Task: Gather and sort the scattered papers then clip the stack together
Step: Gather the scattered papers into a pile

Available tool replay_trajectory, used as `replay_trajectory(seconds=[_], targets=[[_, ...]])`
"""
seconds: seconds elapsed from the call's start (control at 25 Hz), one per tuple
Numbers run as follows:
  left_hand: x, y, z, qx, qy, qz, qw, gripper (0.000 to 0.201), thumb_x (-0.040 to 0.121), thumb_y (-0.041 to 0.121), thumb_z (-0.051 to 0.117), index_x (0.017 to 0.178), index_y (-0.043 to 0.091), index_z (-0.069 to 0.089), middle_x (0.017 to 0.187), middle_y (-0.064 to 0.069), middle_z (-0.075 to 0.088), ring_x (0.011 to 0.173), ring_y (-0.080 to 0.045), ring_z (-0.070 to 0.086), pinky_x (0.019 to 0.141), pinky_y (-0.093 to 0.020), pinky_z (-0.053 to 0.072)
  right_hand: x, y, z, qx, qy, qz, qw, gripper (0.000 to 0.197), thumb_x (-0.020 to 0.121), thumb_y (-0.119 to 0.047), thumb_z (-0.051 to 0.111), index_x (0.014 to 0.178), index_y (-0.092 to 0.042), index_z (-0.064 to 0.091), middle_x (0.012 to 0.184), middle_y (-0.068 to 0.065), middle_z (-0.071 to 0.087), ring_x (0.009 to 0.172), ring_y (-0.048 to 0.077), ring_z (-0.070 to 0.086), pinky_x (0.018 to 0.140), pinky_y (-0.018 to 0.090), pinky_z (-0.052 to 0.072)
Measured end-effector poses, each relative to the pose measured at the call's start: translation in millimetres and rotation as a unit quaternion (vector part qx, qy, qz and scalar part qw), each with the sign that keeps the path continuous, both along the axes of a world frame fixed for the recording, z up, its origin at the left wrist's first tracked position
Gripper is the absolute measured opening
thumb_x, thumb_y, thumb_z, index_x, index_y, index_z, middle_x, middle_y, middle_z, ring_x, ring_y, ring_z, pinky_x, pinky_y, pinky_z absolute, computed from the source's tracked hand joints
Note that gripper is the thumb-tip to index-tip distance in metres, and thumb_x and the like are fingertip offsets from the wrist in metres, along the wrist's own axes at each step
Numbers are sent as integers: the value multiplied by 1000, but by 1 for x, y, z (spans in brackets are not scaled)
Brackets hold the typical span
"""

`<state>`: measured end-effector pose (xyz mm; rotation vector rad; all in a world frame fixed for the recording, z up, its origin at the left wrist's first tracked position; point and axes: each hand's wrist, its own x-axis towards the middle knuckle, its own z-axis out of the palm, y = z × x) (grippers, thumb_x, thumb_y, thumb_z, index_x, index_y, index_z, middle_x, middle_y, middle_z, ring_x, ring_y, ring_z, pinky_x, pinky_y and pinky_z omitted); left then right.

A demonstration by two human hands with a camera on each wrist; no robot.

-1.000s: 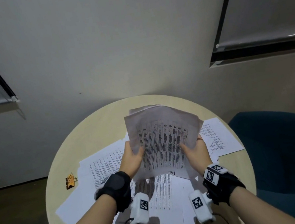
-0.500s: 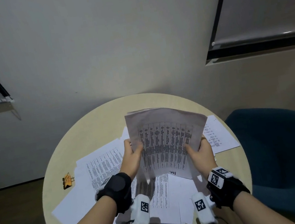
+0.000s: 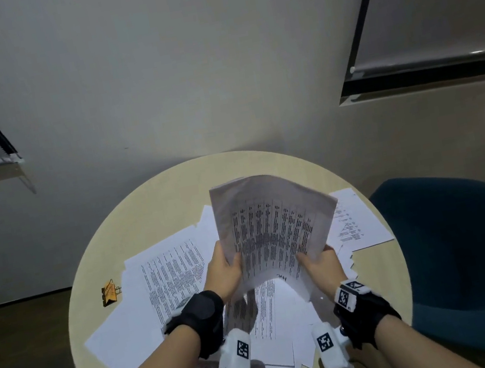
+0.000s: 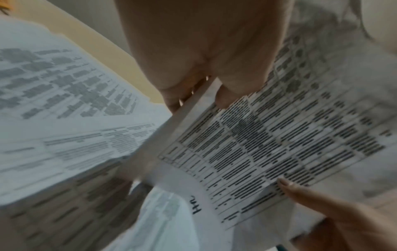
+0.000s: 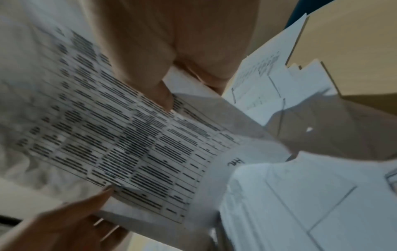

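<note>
Both hands hold the stack of papers (image 3: 272, 230) up over the round table (image 3: 157, 205): left hand (image 3: 223, 273) pinching its left edge, right hand (image 3: 320, 267) the right (loose sheets (image 3: 166, 275) underneath, binder clip (image 3: 109, 292) far left).

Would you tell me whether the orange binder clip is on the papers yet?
Not yet: the binder clip lies alone on the table, left of the papers.

The held stack of papers (image 3: 271, 227) has been tilted rightward and raised slightly; its left edge is now gripped higher by the left hand (image 3: 223, 273).
</note>
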<state>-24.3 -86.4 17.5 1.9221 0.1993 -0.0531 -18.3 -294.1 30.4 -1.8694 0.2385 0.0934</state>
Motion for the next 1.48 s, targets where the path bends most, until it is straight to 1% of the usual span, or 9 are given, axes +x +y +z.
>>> replay_trajectory(seconds=[0.24, 0.4, 0.52, 0.72, 0.88, 1.0, 1.2, 1.36, 1.48], targets=[[-2, 46, -12, 174, 89, 20, 981, 5, 96, 12, 47, 101, 13, 47, 79, 1, 53, 72, -17, 52, 54, -19, 35, 22, -15, 17, -8, 13, -15, 1000, 3, 89, -3, 61, 92, -4, 60, 77, 15, 63, 66, 20, 57, 56, 23, 43], [-15, 80, -34, 446, 158, -72, 878, 19, 95, 25, 45, 108, 14, 54, 116, -7, 58, 109, -26, 52, 87, -34, 44, 28, -28, -16, -71, 98, 52, 991, 31, 79, -10, 64, 106, 2, 58, 80, 12, 60, 68, 24, 55, 60, 31, 44], [-23, 78, -56, 549, 101, -150, 816, 31, 96, 28, 40, 119, 14, 54, 125, -5, 53, 118, -26, 46, 95, -35, 39, 14, -22, -41, -137, 173, 94, 971, 11, 84, -5, 60, 78, -4, 52, 69, 10, 48, 60, 21, 44, 55, 28, 37], [-23, 66, -75, 438, 215, -74, 870, 36, 97, 30, 40, 124, 8, 50, 128, -11, 46, 120, -30, 44, 96, -38, 43, 4, -3, -71, -164, 226, 88, 956, 6, 86, -7, 56, 92, -6, 57, 71, 6, 55, 59, 20, 48, 58, 27, 38], [-8, 66, -82, 353, 227, -48, 906, 35, 92, 34, 50, 113, 6, 53, 120, -14, 45, 115, -32, 45, 97, -38, 43, 12, 13, -76, -239, 263, 101, 929, 75, 85, -27, 64, 146, -7, 26, 138, 16, 39, 119, 31, 50, 86, 34, 45], [9, 64, -82, 287, 221, -35, 931, 31, 86, 24, 60, 109, 4, 53, 113, -14, 53, 105, -30, 53, 89, -36, 46, 20, 25, -74, -219, 274, 115, 929, 91, 81, -34, 68, 149, -11, 13, 145, 14, 27, 129, 31, 40, 99, 37, 42], [17, 48, -74, 188, 250, -9, 950, 20, 94, 19, 55, 97, 8, 39, 82, -4, 52, 75, -20, 51, 64, -27, 39, 30, 27, -84, -119, 283, 93, 947, 75, 86, -28, 69, 145, -4, 28, 143, 15, 44, 119, 29, 50, 93, 30, 40], [17, 51, -84, 134, 296, -75, 943, 18, 95, 24, 53, 82, 13, 45, 79, -3, 57, 73, -19, 55, 68, -27, 45, 31, 18, -96, -100, 302, 97, 943, 73, 87, -34, 69, 144, -3, 35, 145, 13, 44, 128, 30, 47, 104, 37, 39], [13, 59, -85, 185, 288, -116, 932, 24, 88, 32, 60, 72, 18, 48, 74, 1, 60, 68, -14, 54, 63, -25, 44, 35, 4, -92, -136, 243, 79, 957, 11, 90, -24, 65, 95, -15, 63, 92, 5, 66, 81, 22, 61, 66, 25, 45]])
